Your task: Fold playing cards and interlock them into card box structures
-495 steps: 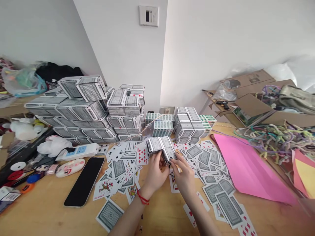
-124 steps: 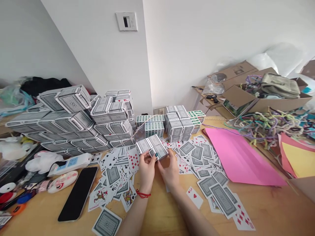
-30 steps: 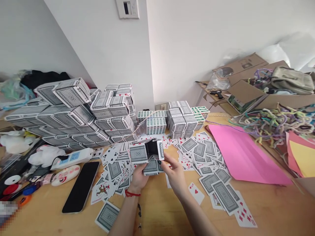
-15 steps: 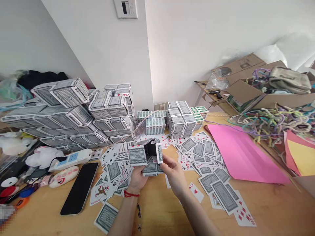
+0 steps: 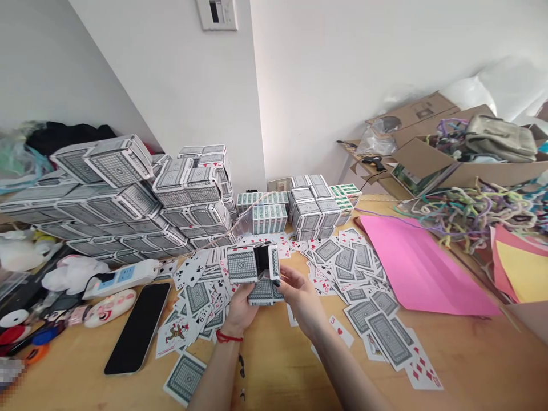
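Observation:
A boxy structure of folded playing cards (image 5: 242,265) is held up over the table between my two hands, with a dark gap in its upper part. My left hand (image 5: 240,311) is closed on its lower left side, the thumb against the front. With bent fingers, my right hand (image 5: 298,292) grips the structure's right edge, at the upright card beside the gap. Loose playing cards (image 5: 198,298) lie spread to the left of my hands, some face up. More scattered cards (image 5: 362,311) lie to the right, mostly backs up.
Stacked card blocks (image 5: 115,200) rise at the back left, and a smaller card stack (image 5: 314,205) stands at the back centre beside green-edged card packs (image 5: 269,218). A phone (image 5: 137,328) and a power strip (image 5: 124,278) lie left. Pink paper (image 5: 419,268) covers part of the right.
The card structure has shifted slightly right, and its upper left block sits closer to the upright card, narrowing the gap. My right fingers have moved in a little along its right edge.

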`<state>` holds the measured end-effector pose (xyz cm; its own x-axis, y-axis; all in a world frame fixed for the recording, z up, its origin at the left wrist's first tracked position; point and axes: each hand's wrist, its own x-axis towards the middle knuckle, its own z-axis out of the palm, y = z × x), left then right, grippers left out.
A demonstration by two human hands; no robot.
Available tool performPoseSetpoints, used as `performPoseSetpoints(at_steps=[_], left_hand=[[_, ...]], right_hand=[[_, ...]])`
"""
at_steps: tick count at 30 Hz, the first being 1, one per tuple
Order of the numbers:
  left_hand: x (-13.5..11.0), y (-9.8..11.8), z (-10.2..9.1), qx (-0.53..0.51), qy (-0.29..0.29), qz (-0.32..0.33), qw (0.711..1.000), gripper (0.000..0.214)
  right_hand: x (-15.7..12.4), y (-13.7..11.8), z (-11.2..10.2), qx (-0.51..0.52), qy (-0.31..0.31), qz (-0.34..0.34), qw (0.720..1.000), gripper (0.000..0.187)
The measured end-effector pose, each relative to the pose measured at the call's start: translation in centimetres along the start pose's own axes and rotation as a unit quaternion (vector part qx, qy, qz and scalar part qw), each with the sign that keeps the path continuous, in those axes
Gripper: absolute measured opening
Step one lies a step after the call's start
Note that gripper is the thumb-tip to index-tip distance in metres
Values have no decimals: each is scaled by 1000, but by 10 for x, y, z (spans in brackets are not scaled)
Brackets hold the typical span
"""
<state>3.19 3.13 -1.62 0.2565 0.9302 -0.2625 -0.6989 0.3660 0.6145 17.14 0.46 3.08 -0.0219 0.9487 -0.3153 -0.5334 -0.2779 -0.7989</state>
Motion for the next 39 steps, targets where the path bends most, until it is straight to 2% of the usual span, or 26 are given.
performPoseSetpoints(at_steps=[9, 12, 16, 20, 25, 33, 35, 39], left_hand=[[1, -1, 8, -1, 12, 8, 1000, 35], [2, 0, 9, -9, 18, 4, 1000, 31], [2, 1, 10, -26, 25, -35, 999, 23], [2, 2, 11, -21, 26, -47, 998, 22], [4, 2, 13, 4, 20, -41, 999, 25], [4, -2, 17, 30, 23, -29, 999, 29], [4, -2, 17, 36, 25, -7, 999, 31], [4, 1, 17, 56, 11, 25, 998, 40]], right_hand=[[3, -5, 2, 23, 3, 37, 999, 46], [3, -6, 5, 29, 22, 62, 997, 44], [1, -7, 11, 3, 57, 82, 995, 42], [1, -10, 14, -23, 54, 85, 995, 43], [5, -12, 10, -10, 41, 103, 994, 41], [8, -2, 5, 10, 69, 108, 992, 44], [9, -2, 3, 14, 60, 112, 992, 44], [9, -2, -2, 52, -22, 103, 993, 41]])
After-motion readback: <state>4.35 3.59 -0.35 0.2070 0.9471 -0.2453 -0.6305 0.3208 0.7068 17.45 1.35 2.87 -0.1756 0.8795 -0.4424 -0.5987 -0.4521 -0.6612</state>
